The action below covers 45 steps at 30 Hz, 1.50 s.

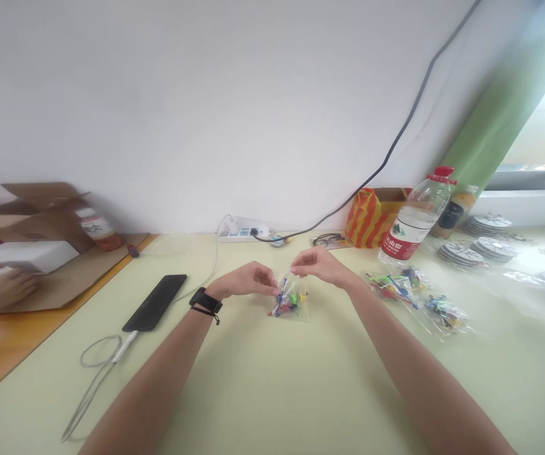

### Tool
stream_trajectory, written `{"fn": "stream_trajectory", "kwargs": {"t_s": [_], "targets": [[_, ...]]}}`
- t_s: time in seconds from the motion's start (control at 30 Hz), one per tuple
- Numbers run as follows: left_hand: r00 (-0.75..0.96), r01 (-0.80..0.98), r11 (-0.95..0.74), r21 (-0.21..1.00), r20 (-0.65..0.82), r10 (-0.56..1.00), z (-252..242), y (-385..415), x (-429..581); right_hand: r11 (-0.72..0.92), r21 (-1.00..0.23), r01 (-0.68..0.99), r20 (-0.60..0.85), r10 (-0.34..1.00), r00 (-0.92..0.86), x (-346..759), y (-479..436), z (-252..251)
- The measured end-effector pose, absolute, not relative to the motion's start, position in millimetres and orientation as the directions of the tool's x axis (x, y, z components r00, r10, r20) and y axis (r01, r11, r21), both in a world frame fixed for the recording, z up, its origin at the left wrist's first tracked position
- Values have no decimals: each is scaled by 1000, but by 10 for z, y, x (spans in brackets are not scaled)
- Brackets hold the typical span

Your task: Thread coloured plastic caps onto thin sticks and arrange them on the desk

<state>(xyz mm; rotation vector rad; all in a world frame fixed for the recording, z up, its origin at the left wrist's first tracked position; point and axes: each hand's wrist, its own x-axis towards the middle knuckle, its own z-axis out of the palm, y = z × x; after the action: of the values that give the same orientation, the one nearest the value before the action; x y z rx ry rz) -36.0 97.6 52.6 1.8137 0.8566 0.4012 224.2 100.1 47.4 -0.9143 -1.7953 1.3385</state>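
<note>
A clear plastic bag (293, 304) with small blue, green, red and yellow plastic parts inside is upright at the middle of the table. My left hand (252, 279), with a black watch on its wrist, pinches the bag's upper left edge. Fingers of my right hand (318, 263) are pressed together at the bag's upper right corner. Whether the bag's mouth is sealed I cannot make out. To the right lie more bags of coloured parts (398, 287), and another such bag (446, 314) is just in front of them.
On the left lie a black phone (155, 303) and its cable. A power strip (242, 230) sits against the wall. At right stand a large water bottle (412, 218), a striped bag (369, 218) and stacked white discs (461, 254). Another person's hand (9, 287) is by a cardboard box (49, 208).
</note>
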Motion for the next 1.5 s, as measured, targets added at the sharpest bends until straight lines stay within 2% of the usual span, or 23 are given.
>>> {"fn": "stream_trajectory", "kwargs": {"t_s": [0.13,0.27,0.37,0.53,0.67,0.8,0.93,1.17,1.37,1.5], "targets": [[649,304,-220,927,-33,760,525,989,-335,214,-967,136,115,849,-515,2222,968,506],[639,238,-131,962,-54,767,470,972,-289,192,-967,169,76,846,-528,2301,958,516],[619,253,-86,964,-94,779,394,879,-250,168,-970,177,50,848,-528,2421,902,483],[537,283,-49,958,-116,835,201,554,-168,101,-991,88,55,907,-419,2516,635,274],[566,232,-25,972,-114,817,82,356,-99,85,-996,10,77,946,-316,2469,394,70],[474,136,-46,990,-25,880,5,335,-59,71,-996,-62,85,958,-273,2428,263,-31],[403,115,-98,989,44,914,-57,364,-58,34,-998,-56,48,962,-269,2413,236,-73],[403,-12,-38,999,39,915,-98,412,-109,38,-998,-43,46,977,-206,2382,218,-113],[345,-2,-35,999,33,938,-117,415,-147,60,-997,-46,68,978,-198,2389,193,-144],[367,-30,-65,997,71,927,-114,394,-140,96,-993,-63,106,978,-177,2378,176,-113]]}}
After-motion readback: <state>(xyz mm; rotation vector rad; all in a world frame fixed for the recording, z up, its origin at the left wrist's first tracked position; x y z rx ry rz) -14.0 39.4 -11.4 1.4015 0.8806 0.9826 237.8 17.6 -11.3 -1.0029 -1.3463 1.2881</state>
